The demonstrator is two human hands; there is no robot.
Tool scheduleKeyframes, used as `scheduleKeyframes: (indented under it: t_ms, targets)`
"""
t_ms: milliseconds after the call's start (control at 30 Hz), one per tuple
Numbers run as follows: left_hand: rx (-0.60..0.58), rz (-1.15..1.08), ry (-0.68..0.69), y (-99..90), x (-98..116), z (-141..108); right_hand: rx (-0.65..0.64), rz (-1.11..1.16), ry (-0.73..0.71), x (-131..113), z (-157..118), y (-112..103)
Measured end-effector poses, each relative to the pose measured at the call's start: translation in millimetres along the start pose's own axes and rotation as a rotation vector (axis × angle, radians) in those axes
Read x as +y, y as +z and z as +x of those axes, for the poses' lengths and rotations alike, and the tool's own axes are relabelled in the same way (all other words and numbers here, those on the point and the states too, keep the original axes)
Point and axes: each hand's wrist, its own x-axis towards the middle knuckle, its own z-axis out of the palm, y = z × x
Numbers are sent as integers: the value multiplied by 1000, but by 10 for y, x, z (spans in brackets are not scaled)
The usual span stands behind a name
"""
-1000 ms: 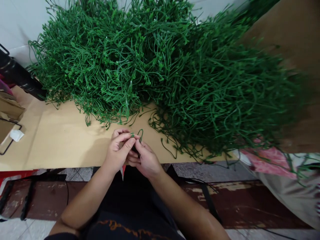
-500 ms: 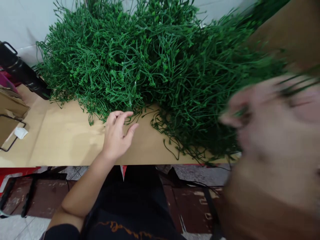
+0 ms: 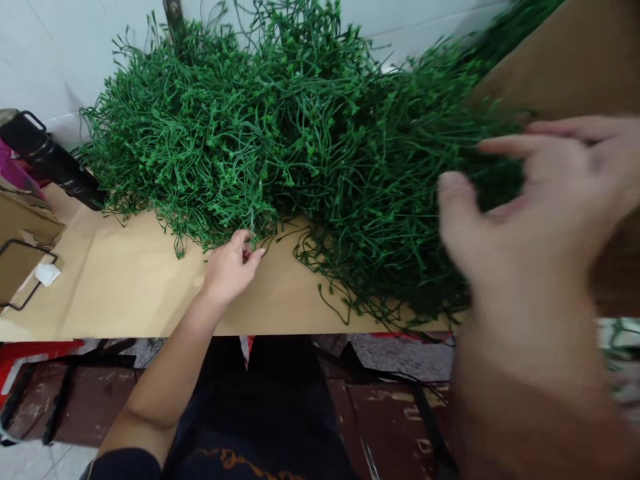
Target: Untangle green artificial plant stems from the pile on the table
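Observation:
A large heap of thin green artificial plant stems (image 3: 310, 147) with small budded tips spreads along the back of the table. My left hand (image 3: 233, 267) is at the heap's front edge, its fingers curled in toward the thumb. A green stem runs to its fingertips; the grip itself is partly hidden. Close to the camera, my right hand (image 3: 540, 200) is raised over the right end of the heap. Its thumb and fingers are spread, with no stem seen between them, and it is somewhat blurred.
Brown cardboard (image 3: 125, 287) covers the table, whose front edge is near my body. At left stand a black bottle (image 3: 55, 163) and a cardboard box (image 3: 23, 227) beside a black wire frame (image 3: 39, 287). A cardboard panel (image 3: 565, 60) rises at right. More green stems (image 3: 623, 340) show at far right.
My right hand has opened; the stems that lay across it are gone from it. My left hand's fingers have curled in at the heap's edge. The view has shifted slightly.

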Motion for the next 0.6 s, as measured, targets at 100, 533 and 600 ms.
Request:
scheduleKeyframes:
  t_ms: [100, 533, 600]
  targets:
    - [20, -155, 26, -121, -79, -74, -123, 30, -97, -411, -130, -15]
    - [104, -629, -81, -621, -241, -454, -565, 512, -225, -1014, -520, 269]
    - [88, -651, -100, -601, -242, -496, -598, 538, -231, -1089, -533, 323]
